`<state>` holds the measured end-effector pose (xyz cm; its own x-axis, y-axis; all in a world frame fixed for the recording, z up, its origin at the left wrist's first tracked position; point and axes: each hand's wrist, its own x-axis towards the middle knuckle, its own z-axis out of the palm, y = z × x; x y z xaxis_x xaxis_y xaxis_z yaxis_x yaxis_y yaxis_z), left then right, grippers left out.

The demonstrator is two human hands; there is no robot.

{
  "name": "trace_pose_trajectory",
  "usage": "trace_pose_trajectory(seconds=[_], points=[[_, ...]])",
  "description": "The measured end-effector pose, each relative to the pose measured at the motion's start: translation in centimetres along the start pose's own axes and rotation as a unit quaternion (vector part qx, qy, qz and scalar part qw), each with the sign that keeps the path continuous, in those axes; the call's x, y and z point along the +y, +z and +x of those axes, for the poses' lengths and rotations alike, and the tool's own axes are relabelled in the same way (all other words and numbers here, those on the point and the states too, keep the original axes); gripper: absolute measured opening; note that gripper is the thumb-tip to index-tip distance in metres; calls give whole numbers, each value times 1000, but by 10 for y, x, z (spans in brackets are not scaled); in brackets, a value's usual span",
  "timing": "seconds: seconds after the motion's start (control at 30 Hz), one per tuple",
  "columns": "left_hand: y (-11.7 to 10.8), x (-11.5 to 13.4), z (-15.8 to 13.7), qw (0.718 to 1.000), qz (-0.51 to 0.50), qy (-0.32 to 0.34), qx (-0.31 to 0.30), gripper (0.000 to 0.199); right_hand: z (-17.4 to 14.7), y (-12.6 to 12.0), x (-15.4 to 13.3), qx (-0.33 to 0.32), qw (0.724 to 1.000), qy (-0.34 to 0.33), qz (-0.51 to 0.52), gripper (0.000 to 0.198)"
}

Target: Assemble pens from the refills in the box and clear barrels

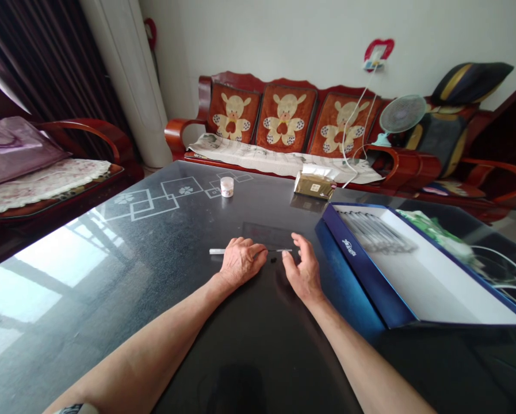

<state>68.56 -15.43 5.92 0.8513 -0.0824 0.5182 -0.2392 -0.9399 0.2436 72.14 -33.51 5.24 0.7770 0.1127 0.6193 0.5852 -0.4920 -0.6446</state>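
My left hand (243,260) is closed around a slim pen (217,251), held level just above or on the dark table. Its pale, clear end sticks out to the left of the fist, and its thin end points right towards my other hand. My right hand (303,267) has its thumb and fingers apart around that thin end; the thumb tip is beside it, and whether it touches I cannot tell. Below the thin end lies a small black piece (274,260), too small to name. Several similar slim pens (370,227) lie in the blue box (361,270) on the right.
On the dark glossy table (175,247) stand a small white cup-like container (227,187) and a tissue box (314,185). Past the blue box are a green-and-white bag (434,230) and white cables (503,259). A wooden sofa with bear cushions (286,118) stands behind.
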Motion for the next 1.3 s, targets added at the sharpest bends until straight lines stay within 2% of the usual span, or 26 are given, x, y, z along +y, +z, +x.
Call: trace_pose_trajectory(seconds=[0.07, 0.13, 0.3, 0.4, 0.47, 0.57, 0.67, 0.73, 0.8, 0.87, 0.93, 0.97, 1.03, 1.17, 1.23, 1.3], points=[[1, 0, 0, 1000, 0, 14, 2, 26, -2, 2, -4, -29, 996, -84, -25, 35], [1, 1, -1, 1000, -3, 29, 4, 27, -4, 3, -9, -60, 989, -127, -44, 25], [1, -1, -2, 999, -5, 45, 5, 31, -5, -5, -11, -82, 981, -137, -109, 20], [2, -5, -1, 1000, 3, 14, 8, 30, 2, -23, -3, -67, 974, -94, -197, 19], [2, -6, 0, 1000, 9, -5, 6, 30, 9, -40, 4, -80, 955, -44, -282, 19], [2, -4, 1, 1000, 12, -5, -3, 32, 17, -66, 11, -134, 907, 39, -397, 21], [3, -3, 1, 1000, 4, 4, -9, 31, 19, -82, 13, -190, 858, 108, -466, 22], [5, -3, 1, 1000, -10, 5, -5, 28, 18, -86, 14, -207, 838, 127, -489, 21], [8, -4, 1, 999, -35, 11, 7, 24, 16, -85, 13, -181, 842, 111, -495, 18], [10, -4, 1, 998, -58, 25, 17, 19, 16, -78, 9, -128, 878, 48, -458, 19], [10, -4, 0, 997, -69, 37, 22, 17, 17, -64, 0, -90, 929, -28, -359, 22], [9, -4, 0, 996, -70, 41, 23, 17, 17, -55, -7, -84, 951, -55, -294, 24], [7, -3, 0, 997, -66, 42, 26, 19, 18, -34, -21, -95, 978, -65, -173, 25], [1, -1, 1, 996, -56, 52, 42, 23, 18, 5, -39, -129, 992, 10, -2, 24], [1, -1, 2, 995, -60, 55, 65, 24, 19, 19, -40, -139, 984, 75, 78, 23], [1, -2, 2, 992, -67, 51, 92, 22, 21, 26, -38, -147, 965, 154, 152, 26]])
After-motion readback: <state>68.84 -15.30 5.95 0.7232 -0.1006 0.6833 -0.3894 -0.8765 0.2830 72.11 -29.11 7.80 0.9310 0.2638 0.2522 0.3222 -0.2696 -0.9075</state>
